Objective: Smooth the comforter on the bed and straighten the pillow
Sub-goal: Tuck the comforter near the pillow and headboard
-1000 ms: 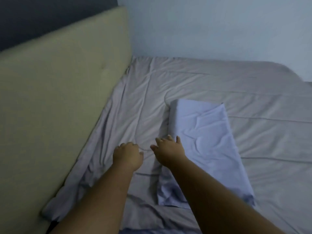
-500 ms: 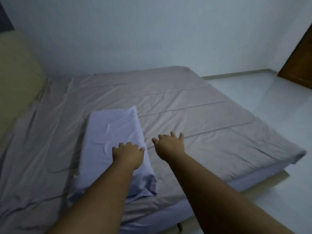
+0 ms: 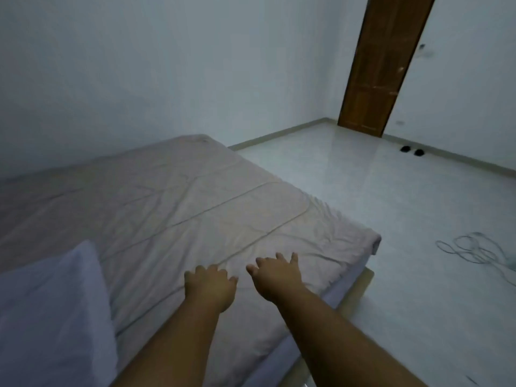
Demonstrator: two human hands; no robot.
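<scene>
The left hand (image 3: pixel 210 286), loosely curled, and the right hand (image 3: pixel 275 277), fingers spread, rest side by side on the comforter (image 3: pixel 195 205), gripping nothing. Half a second ago the left hand lay over the pillow (image 3: pixel 50 303); now it is clear of it.

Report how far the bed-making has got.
Done: the comforter lies spread out, fairly flat at the far side. In hand: the left hand and right hand rest on it near its foot end. Left: creases at the foot corner; the pillow, only partly in view, is untouched.

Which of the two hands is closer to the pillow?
The left hand: it is between the pillow and the right hand, which is farther from it.
</scene>
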